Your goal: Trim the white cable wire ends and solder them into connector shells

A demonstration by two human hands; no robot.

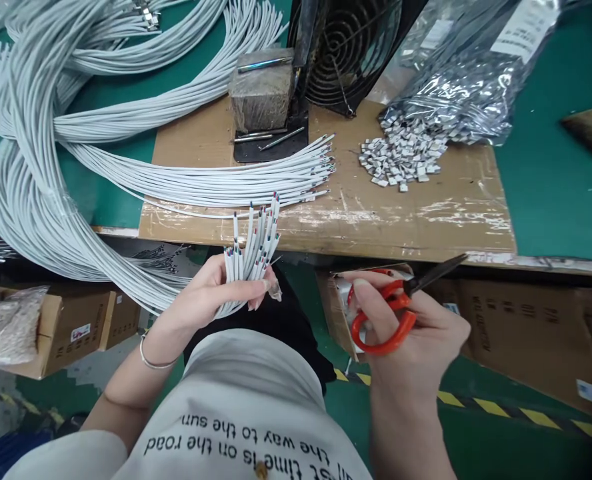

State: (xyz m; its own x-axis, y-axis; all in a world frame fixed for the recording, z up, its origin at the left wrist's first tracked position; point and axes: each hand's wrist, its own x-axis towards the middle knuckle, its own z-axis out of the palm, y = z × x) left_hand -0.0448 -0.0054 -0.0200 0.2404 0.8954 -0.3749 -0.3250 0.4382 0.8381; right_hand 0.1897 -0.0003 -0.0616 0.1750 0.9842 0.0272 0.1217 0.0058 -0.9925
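Note:
My left hand (221,287) is closed around a bundle of white cables (251,257), whose ends point up and away from me with tiny coloured wire tips. A small clear scrap, perhaps plastic, hangs beside those fingers. On the right, my right hand (411,320) holds red-handled scissors (383,327), the dark blades pointing up and to the right, away from the cables. Just beyond the held bundle, another spread of white cables (216,177) lies on the cardboard with its ends toward the right.
Small white connectors (401,157) are piled on the cardboard (376,227), beside a silvery plastic bag (471,87). A black fan (346,53) and a grey block (261,90) with metal tools stand behind. More cable bundles (31,120) drape over the table's left side. Cardboard boxes (511,327) sit below.

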